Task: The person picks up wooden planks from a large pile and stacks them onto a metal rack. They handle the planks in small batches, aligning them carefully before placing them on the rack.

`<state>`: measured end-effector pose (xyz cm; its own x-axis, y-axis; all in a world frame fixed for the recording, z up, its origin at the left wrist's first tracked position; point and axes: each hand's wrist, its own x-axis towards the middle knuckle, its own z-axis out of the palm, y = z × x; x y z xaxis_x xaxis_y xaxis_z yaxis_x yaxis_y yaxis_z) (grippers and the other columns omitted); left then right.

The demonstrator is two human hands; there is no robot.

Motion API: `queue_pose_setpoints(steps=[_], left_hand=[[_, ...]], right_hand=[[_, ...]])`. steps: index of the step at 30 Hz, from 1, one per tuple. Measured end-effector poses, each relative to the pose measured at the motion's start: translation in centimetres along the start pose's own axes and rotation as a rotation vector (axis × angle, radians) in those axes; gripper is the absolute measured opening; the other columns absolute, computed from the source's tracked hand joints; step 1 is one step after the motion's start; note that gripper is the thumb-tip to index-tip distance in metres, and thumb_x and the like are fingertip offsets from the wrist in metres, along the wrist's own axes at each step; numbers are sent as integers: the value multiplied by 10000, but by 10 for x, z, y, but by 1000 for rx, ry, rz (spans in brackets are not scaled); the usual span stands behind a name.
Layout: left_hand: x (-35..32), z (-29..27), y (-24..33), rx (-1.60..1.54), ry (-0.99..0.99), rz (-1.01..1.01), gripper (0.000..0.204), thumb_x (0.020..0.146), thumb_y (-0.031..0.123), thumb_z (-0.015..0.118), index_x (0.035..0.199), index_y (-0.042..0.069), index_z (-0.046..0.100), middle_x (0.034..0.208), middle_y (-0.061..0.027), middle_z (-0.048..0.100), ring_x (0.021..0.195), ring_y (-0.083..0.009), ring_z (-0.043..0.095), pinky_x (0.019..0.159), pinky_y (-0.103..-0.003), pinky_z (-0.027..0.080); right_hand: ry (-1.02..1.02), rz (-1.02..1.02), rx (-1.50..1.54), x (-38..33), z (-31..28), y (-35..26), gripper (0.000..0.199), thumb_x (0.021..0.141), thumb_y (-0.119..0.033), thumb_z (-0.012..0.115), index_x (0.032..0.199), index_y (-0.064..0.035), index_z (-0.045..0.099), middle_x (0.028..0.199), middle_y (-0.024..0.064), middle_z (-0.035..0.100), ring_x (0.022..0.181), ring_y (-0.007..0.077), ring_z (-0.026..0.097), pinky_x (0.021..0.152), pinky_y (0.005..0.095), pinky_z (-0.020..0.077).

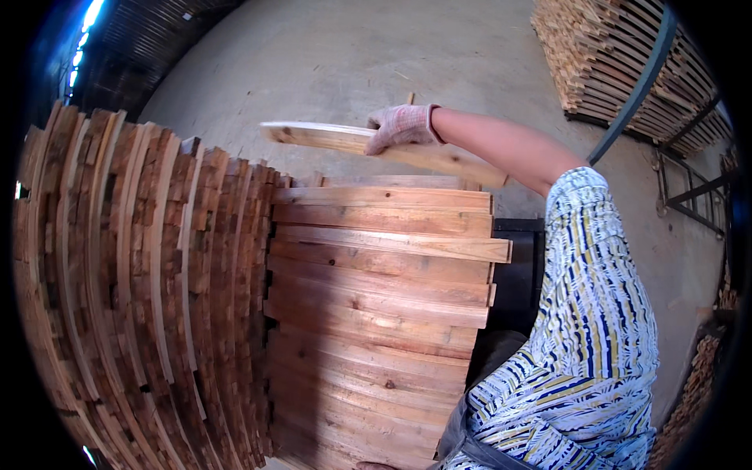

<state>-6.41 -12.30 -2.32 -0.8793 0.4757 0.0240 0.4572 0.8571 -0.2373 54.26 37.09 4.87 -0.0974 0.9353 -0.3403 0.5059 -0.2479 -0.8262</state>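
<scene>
My right hand point(403, 129), in a pale pinkish knit glove, reaches out over the far end of a stack. Its fingers are closed on the edge of a wooden board point(313, 137), which is tilted and held lengthwise from left to right. Below it lies a layer of planed reddish boards point(384, 290) set side by side, some with ends jutting out on the right. At the lower edge a small reddish-brown sliver point(374, 466) shows, perhaps my left hand; its fingers are hidden.
A tall stack of rough-edged boards point(149, 274) stands close along the left. More stacked timber point(619, 70) is at the far right, with a blue-grey metal bar point(638, 90) before it. A black object point(518, 262) sits right of the boards. Grey concrete floor point(313, 63) lies beyond.
</scene>
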Motion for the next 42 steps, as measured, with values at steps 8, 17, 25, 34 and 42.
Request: queue_pose_setpoints(steps=[8, 17, 25, 34, 42], left_hand=[[-2, -10, 32, -25, 14, 51, 644, 1023, 492, 448, 1432, -6, 451, 1306, -268, 595, 1130, -409, 620, 905, -528, 512], [1, -7, 42, -38, -5, 58, 693, 1017, 512, 452, 1453, -26, 420, 1365, -273, 543, 1204, -398, 564, 979, -507, 463], [1, -4, 48, -54, -17, 70, 738, 1012, 529, 456, 1471, -44, 391, 1417, -278, 496, 1270, -389, 515, 1045, -488, 420], [7, -6, 71, -148, -110, 21, 789, 1006, 548, 460, 1492, -65, 359, 1476, -283, 444, 1344, -379, 459, 1118, -467, 371], [-1, -73, 276, -268, -190, 685, 789, 997, 487, 502, 1536, -47, 286, 1566, -266, 343, 1448, -407, 327, 1224, -458, 210]], right_hand=[[55, -267, -871, -59, 102, -19, 549, 909, -359, 646, 1337, -45, 510, 1275, 239, 571, 1076, 349, 639, 914, 468, 525], [60, -340, -946, -52, 110, -15, 574, 891, -240, 629, 1434, -131, 478, 1142, 201, 653, 1079, 365, 621, 862, 483, 540], [22, -369, -731, -45, 83, -27, 610, 928, -506, 590, 1383, -107, 513, 1189, 211, 635, 1147, 400, 597, 939, 524, 508], [128, -233, -262, 136, 89, -28, 452, 909, -342, 551, 1262, -79, 650, 1213, 193, 685, 1146, 366, 638, 985, 445, 495], [93, -158, -273, 272, 146, -34, 361, 833, -273, 637, 1080, -32, 743, 1064, 181, 740, 919, 313, 727, 778, 461, 579]])
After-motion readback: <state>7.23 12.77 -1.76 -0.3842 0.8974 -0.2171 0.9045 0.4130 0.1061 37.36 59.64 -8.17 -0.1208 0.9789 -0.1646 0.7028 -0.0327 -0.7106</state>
